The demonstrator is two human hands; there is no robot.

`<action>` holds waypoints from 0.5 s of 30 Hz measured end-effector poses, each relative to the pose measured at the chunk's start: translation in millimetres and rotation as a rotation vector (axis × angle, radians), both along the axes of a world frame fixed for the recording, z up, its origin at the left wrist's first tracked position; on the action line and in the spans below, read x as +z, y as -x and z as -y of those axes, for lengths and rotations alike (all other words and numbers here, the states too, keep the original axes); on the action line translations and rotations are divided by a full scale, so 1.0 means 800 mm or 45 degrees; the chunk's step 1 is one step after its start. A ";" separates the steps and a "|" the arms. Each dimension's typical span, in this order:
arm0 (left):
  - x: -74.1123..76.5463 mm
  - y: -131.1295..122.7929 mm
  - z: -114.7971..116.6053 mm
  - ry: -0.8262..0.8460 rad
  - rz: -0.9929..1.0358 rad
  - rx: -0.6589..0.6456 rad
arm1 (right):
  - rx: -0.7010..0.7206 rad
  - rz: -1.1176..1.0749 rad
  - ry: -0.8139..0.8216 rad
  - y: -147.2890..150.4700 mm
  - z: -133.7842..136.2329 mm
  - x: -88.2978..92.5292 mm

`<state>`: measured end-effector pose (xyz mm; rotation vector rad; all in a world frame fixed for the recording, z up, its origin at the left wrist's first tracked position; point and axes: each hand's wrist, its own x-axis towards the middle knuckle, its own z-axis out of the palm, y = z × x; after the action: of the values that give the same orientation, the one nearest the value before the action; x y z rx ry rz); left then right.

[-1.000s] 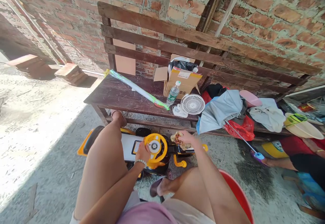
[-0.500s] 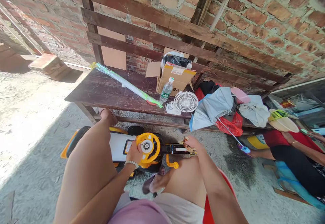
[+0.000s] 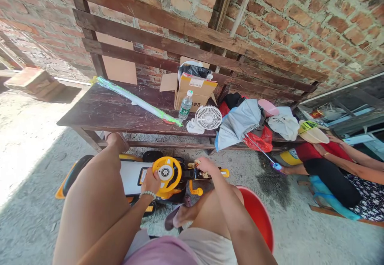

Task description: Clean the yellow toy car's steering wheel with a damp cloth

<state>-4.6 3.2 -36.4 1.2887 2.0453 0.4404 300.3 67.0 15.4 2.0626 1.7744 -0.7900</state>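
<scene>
Between my legs is a toy ride-on vehicle (image 3: 129,179) with a yellow steering wheel (image 3: 178,181). My left hand (image 3: 151,183), a bead bracelet at its wrist, is closed on the left side of the wheel's rim. Over the black front arm (image 3: 189,173) of the toy, my right hand (image 3: 207,165) is closed on brown, crumpled bits (image 3: 205,175); what exactly they are is too small to make out. A yellow lever (image 3: 196,191) sticks out just below the arm.
A dark wooden bench (image 3: 81,111) holds a wrapped long item (image 3: 135,100), a carton (image 3: 195,93), a bottle (image 3: 185,105), a fan (image 3: 209,117) and an umbrella (image 3: 240,123). A red tub (image 3: 258,213) stands right of my leg. Another person (image 3: 330,185) sits at the far right.
The view has shifted, so the bench and toy appear further left. My right hand has moved left and up along the toy's front arm, and more of the red tub shows.
</scene>
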 end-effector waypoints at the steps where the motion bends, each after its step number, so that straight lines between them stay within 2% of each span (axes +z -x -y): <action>1: -0.002 0.000 0.000 0.009 -0.011 -0.015 | -0.024 0.017 -0.008 -0.013 0.005 0.005; 5: -0.005 -0.001 -0.001 0.045 -0.041 -0.066 | -0.151 0.129 -0.055 -0.074 0.022 0.025; 8: -0.001 0.000 -0.002 0.048 -0.034 -0.050 | -0.219 0.184 -0.063 -0.095 0.023 0.028; 11: 0.004 0.001 -0.001 0.039 -0.018 -0.026 | -0.239 0.216 -0.051 -0.080 0.019 0.020; 15: 0.004 0.001 0.000 0.029 -0.027 -0.034 | -0.164 0.156 -0.053 -0.043 0.017 0.013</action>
<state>-5.2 3.5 -33.6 1.3105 2.0425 0.3916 335.0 53.7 25.8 2.2195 1.6196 -0.6502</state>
